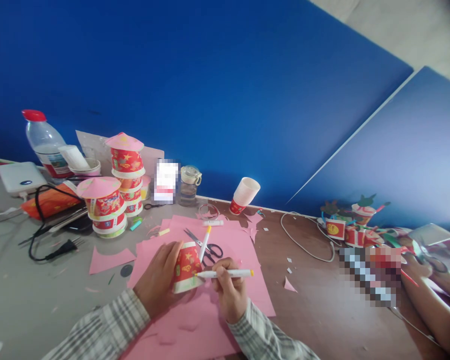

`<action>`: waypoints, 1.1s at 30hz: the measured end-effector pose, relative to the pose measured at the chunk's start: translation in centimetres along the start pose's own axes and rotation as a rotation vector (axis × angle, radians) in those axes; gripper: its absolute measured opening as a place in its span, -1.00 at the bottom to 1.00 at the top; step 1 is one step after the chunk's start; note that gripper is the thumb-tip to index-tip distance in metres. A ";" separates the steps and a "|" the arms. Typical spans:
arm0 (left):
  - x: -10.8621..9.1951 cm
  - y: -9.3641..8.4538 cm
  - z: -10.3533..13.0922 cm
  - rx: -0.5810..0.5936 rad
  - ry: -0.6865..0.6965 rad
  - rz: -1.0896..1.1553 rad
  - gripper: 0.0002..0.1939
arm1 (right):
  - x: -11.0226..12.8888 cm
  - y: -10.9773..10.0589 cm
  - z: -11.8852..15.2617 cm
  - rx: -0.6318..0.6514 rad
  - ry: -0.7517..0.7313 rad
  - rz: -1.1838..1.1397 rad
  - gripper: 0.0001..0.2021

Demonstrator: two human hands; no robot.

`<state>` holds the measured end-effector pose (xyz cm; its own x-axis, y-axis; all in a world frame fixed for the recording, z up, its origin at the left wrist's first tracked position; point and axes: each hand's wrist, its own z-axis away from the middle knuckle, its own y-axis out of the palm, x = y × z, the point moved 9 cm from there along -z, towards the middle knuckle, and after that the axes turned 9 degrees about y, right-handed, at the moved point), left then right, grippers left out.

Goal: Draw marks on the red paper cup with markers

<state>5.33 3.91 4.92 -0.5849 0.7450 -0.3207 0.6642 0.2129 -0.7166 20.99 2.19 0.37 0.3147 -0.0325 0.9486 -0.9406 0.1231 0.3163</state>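
My left hand is wrapped round a red paper cup with yellow drawings, upside down with its wide pale rim toward me. In my right hand is a white marker pen with a yellow end, its tip touching the cup's right side near the rim. Both hands are above large pink paper sheets. Just behind the cup lie dark-handled scissors, partly covered by a yellow-and-white marker cap or pen.
Decorated cup towers with pink cone tops stand at the left, near a plug cable and a bottle. Stacked white cups and a lidded jar stand by the blue partition. Another person's arm is at the right.
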 end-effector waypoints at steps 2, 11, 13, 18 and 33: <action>-0.1 -0.1 -0.1 0.003 0.003 -0.002 -0.06 | 0.0 0.0 0.0 -0.009 0.001 0.007 -0.83; -0.1 0.0 0.0 0.000 0.010 -0.004 -0.05 | 0.2 0.2 0.0 0.020 -0.007 -0.012 -0.82; 0.0 0.0 0.0 -0.005 -0.002 0.009 -0.04 | 0.1 0.0 0.0 -0.002 -0.001 -0.011 -0.82; -0.1 -0.1 -0.1 -0.003 0.000 -0.001 -0.05 | 0.1 -0.1 -0.1 -0.042 0.002 0.015 -0.82; -0.1 0.0 -0.1 0.006 0.006 0.003 -0.06 | 0.2 0.4 0.0 0.031 0.014 -0.052 -0.82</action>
<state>5.41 3.87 4.99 -0.5801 0.7492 -0.3197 0.6634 0.2068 -0.7191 20.67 2.26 0.72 0.3650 -0.0243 0.9307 -0.9263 0.0909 0.3657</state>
